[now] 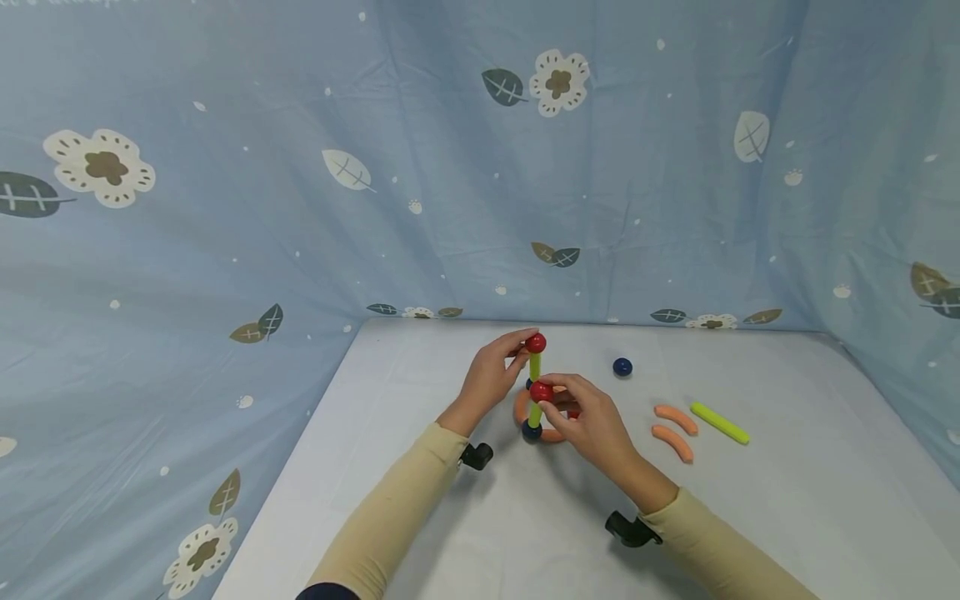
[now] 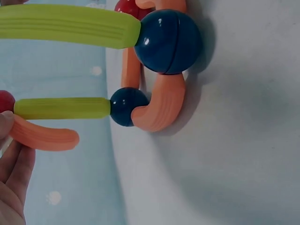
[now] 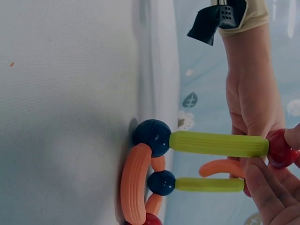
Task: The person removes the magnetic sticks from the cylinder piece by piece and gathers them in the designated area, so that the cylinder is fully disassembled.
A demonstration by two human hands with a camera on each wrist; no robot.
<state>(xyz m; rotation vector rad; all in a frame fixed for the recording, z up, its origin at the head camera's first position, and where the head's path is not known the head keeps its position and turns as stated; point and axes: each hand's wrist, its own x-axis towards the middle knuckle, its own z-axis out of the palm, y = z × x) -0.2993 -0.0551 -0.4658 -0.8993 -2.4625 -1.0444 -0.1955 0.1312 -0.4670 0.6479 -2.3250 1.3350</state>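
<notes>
My left hand (image 1: 486, 375) grips the red ball (image 1: 536, 342) on top of the far green rod (image 1: 535, 366). At its fingers, an orange curved rod (image 2: 49, 137) extends from beside that ball. The near red ball (image 1: 541, 391) is pinched between the thumb and fingers of my right hand (image 1: 596, 425); it caps the near green rod (image 2: 70, 24). Both green rods stand upright on blue balls, one near (image 1: 531, 432) and one far (image 2: 128, 107). Orange curved pieces (image 3: 135, 185) join these blue balls to a red ball (image 2: 125, 6) in a ring low on the table.
On the white table (image 1: 810, 500), to the right, lie a loose blue ball (image 1: 622, 367), an upper orange curved rod (image 1: 677, 418), a lower orange curved rod (image 1: 672, 444) and a straight green rod (image 1: 720, 423). A blue patterned cloth (image 1: 450, 208) hangs behind the table.
</notes>
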